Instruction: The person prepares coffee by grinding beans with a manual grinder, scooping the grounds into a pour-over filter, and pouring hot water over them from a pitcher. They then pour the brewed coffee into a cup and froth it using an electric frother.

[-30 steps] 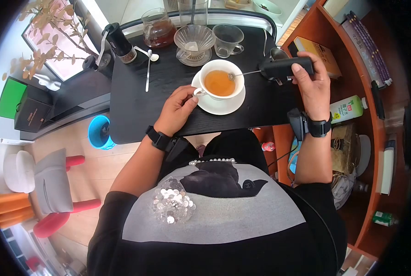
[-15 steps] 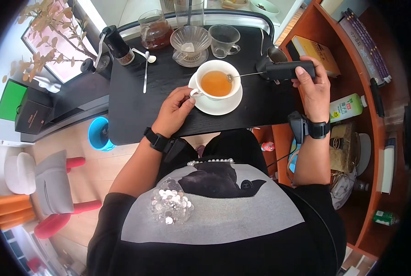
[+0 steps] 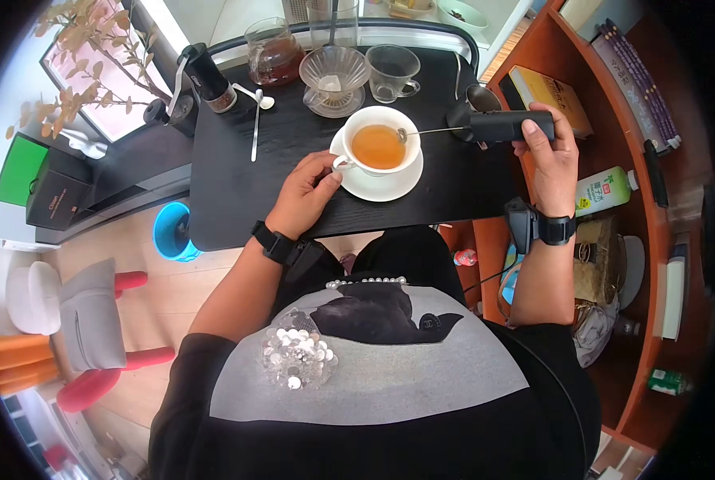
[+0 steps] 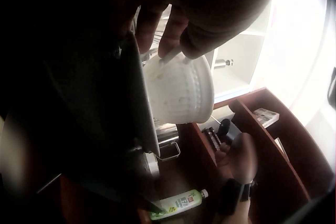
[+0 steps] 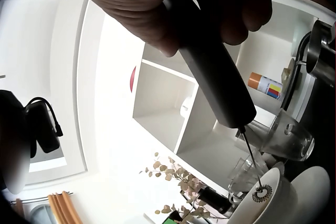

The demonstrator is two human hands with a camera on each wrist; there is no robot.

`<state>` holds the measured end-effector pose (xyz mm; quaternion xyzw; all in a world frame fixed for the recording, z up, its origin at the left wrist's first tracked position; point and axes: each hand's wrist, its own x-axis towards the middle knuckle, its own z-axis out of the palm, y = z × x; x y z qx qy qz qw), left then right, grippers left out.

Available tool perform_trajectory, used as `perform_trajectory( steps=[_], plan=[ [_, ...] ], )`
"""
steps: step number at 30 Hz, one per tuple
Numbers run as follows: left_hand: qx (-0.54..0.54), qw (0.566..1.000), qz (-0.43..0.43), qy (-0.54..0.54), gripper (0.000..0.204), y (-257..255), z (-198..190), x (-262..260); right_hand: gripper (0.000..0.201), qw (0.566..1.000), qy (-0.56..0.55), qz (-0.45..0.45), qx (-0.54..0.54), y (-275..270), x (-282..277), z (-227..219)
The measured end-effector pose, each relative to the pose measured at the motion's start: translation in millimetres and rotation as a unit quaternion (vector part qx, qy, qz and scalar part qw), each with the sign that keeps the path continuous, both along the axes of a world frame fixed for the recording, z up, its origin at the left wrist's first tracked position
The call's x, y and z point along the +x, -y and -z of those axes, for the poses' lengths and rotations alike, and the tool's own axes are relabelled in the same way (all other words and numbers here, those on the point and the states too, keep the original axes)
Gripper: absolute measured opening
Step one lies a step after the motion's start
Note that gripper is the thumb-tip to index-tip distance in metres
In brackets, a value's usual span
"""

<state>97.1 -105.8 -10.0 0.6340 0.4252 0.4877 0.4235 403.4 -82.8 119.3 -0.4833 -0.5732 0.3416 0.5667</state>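
Observation:
A white teacup (image 3: 383,170) with amber liquid (image 3: 376,149) stands on a white saucer (image 3: 383,193) near the table's front edge. My left hand (image 3: 305,190) pinches the cup's handle between thumb and fingers. In my right hand (image 3: 553,164) is a black handheld milk frother (image 3: 497,126), gripped by its body and held nearly level in the head view. Its thin shaft reaches left over the cup rim, and the whisk coil (image 5: 262,193) shows inside the cup's mouth. From the left wrist view, the cup's ribbed outside (image 4: 178,90) shows beneath my fingers.
Behind the cup on the black table (image 3: 245,196) stand a glass dripper (image 3: 335,76), a glass cup (image 3: 392,72) and a pot of brown liquid (image 3: 276,64). A metal pitcher (image 3: 483,98) sits beyond the frother. Left are a long spoon (image 3: 255,132) and a hand grinder (image 3: 208,80); a wooden shelf (image 3: 525,48) borders the right.
My right hand and the frother have shifted slightly right and closer to me, with the body turned a little. My left hand keeps its hold on the cup handle.

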Motion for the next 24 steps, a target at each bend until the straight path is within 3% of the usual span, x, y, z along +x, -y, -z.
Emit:
perform_trajectory(
  steps=[24],
  plan=[
    [-0.001, 1.000, 0.001, -0.026, 0.023, 1.6, -3.1, 0.8, 0.029, 1.000, 0.014, 0.023, 0.016, 4.7, 0.3, -0.4]
  ],
)
